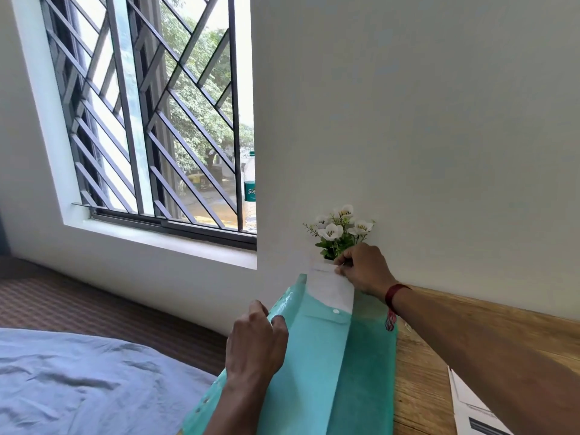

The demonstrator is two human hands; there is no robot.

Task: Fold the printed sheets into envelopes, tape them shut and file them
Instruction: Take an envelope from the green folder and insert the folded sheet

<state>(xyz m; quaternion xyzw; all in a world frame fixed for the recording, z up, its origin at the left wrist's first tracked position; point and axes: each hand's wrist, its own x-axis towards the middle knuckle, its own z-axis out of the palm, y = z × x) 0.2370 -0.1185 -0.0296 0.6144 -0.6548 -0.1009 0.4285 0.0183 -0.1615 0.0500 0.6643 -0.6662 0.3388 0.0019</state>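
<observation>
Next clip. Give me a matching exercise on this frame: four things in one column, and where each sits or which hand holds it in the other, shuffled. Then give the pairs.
Things
1. white envelope
2. teal folder
3. printed sheets
4. flowers

Places
A. against the wall, just behind the right hand
B. pinched by the right hand, partly inside the teal folder
C. flat on the wooden table, lower right
D. flap held by the left hand

Pairs: 1-B, 2-D, 3-C, 4-A
</observation>
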